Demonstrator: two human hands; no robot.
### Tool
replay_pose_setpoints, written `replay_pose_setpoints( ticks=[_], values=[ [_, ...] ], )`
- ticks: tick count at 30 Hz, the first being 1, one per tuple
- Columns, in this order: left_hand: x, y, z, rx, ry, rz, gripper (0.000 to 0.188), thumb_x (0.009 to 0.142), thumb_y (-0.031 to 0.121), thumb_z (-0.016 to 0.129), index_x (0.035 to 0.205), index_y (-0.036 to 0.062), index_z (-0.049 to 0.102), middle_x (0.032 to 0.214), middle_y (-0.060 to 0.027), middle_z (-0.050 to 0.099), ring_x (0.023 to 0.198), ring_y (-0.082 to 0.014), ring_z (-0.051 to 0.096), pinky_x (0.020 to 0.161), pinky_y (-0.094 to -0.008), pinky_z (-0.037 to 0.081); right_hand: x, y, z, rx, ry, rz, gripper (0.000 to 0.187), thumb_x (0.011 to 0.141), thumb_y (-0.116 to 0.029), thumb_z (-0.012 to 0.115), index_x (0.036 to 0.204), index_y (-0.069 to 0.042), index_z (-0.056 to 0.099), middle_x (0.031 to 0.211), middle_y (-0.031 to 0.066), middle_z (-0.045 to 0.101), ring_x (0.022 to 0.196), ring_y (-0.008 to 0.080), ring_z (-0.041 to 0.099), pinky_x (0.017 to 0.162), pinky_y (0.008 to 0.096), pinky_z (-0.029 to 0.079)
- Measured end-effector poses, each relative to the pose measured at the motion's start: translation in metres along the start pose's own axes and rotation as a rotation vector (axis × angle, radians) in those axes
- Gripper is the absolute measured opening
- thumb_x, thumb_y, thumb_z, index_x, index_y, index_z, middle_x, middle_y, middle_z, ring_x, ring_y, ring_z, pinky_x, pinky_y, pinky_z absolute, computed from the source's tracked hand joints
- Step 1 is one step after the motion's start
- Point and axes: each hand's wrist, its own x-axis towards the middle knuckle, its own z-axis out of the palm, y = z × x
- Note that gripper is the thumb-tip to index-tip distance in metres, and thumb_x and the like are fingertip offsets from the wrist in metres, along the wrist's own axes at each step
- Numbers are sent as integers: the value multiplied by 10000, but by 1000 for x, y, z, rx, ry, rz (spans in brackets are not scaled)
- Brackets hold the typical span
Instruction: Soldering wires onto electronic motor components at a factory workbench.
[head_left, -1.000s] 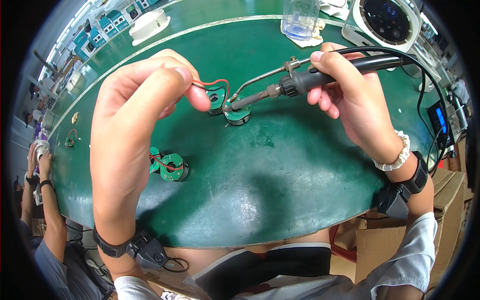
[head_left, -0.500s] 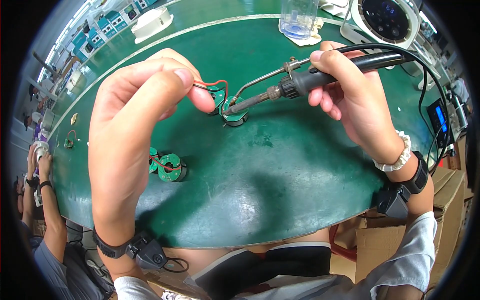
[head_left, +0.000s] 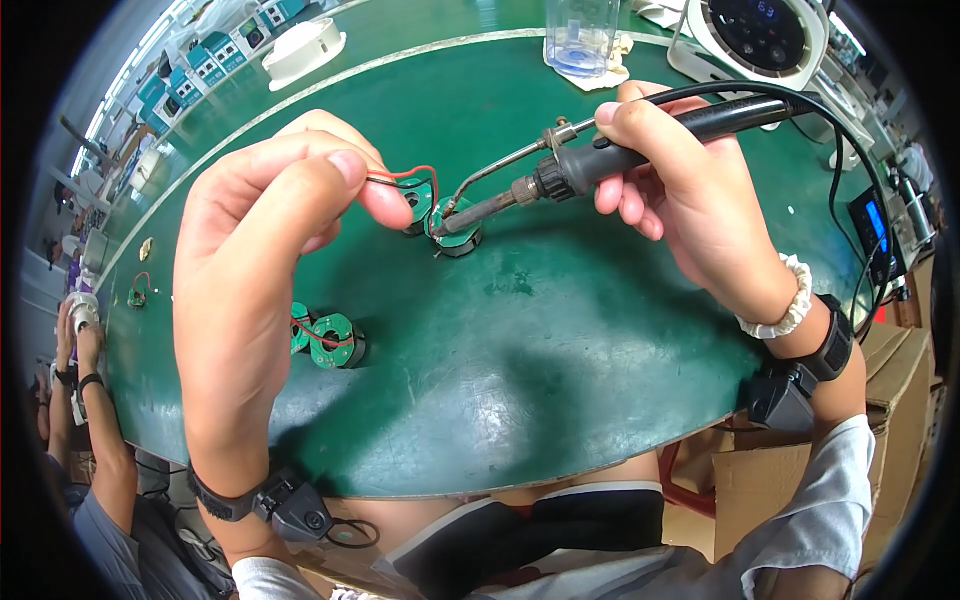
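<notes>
My left hand (head_left: pixel 290 190) pinches a red and a black wire (head_left: pixel 405 173) between thumb and forefinger. The wires run to a round green circuit board (head_left: pixel 458 238) with a dark base, lying on the table. My right hand (head_left: pixel 680 170) is closed around a black soldering iron (head_left: pixel 600 165) with a thin metal feed tube clamped along it. The iron's tip and the tube's end meet at the board's left edge, by the wire ends. A second green board (head_left: pixel 418 205) sits beside it, partly behind my left fingers.
Nearer me on the green table (head_left: pixel 500 400) lies another pair of round boards (head_left: pixel 335 340) with red wires. A small wired part (head_left: pixel 138 295) is at far left. A plastic cup (head_left: pixel 580 45) and a round-faced device (head_left: pixel 755 30) stand behind. Another person's arms (head_left: pixel 95 400) show at left.
Both hands, the iron and the wired board appear slightly further left and lower in the picture, as does much of the background. The grip on wires and iron stays the same.
</notes>
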Motion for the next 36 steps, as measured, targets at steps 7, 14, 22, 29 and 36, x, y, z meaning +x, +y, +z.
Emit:
replay_pose_setpoints(
  ticks=[7,14,22,29,36],
  values=[
    [0,0,1,3,7,5,272,771,190,451,612,-19,520,733,-18,438,600,-56,320,555,-184,258,0,0,-1,5,-14,-13,206,800,-242,511,685,-73,490,518,37,513,388,36,425,340,148,293],
    [0,2,1,16,18,4,274,772,192,458,616,-23,526,736,-18,437,605,-56,319,554,-186,254,0,1,0,8,-17,-19,192,800,-232,512,698,-71,487,529,38,516,390,36,427,341,146,296],
    [1,-1,0,17,13,20,273,775,191,454,621,-23,525,727,-14,435,601,-52,312,552,-186,252,0,0,0,9,-14,-1,178,796,-226,515,701,-79,485,528,34,514,391,33,429,337,145,294],
    [0,0,-2,19,4,20,265,778,189,454,628,-18,527,719,-11,436,605,-50,325,550,-185,252,0,-1,0,2,2,0,166,791,-222,515,701,-87,481,526,32,512,392,32,432,339,143,296],
    [1,0,-2,-5,11,4,261,779,190,458,636,-15,533,720,-11,443,606,-46,336,546,-186,252,0,1,0,12,-15,-21,181,794,-223,510,673,-97,461,526,33,513,388,30,426,336,143,290]
  ],
)
